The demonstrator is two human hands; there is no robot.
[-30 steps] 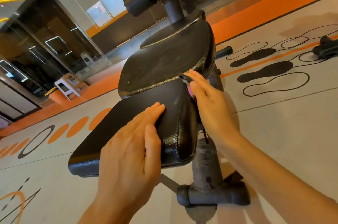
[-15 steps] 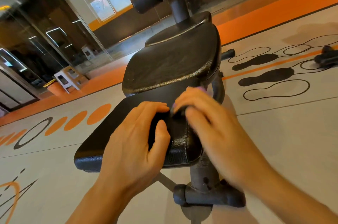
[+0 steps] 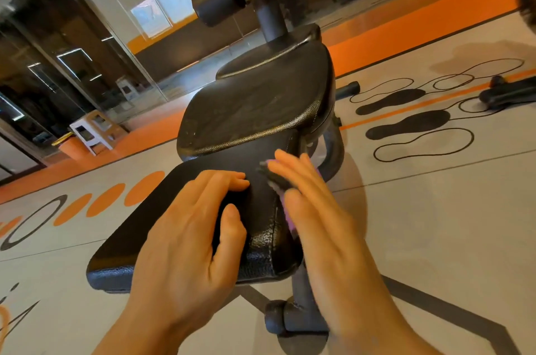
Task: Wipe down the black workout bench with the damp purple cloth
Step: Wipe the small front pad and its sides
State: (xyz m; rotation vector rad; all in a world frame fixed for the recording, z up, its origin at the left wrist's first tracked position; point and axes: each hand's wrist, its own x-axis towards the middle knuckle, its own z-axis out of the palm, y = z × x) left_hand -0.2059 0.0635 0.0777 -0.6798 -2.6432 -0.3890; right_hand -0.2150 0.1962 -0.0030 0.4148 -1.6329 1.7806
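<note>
The black workout bench (image 3: 255,111) fills the middle of the view, with a flat near pad and a raised far pad. My left hand (image 3: 191,233) rests on the near pad, its fingers bent over the top. My right hand (image 3: 313,209), blurred, presses the purple cloth (image 3: 285,214) with straight fingers against the near pad's right side. Only slivers of the cloth show under the palm and fingertips.
The bench's post and foot bar (image 3: 295,317) stand below my right hand. Black roller pads (image 3: 220,3) top the far post. A white step stool (image 3: 92,131) stands at the left wall. Dark equipment (image 3: 507,93) lies on the floor at far right.
My right hand swept with the cloth from the pad's right edge over its top corner and back onto the right side. My left hand's fingers curled a little on the pad.
</note>
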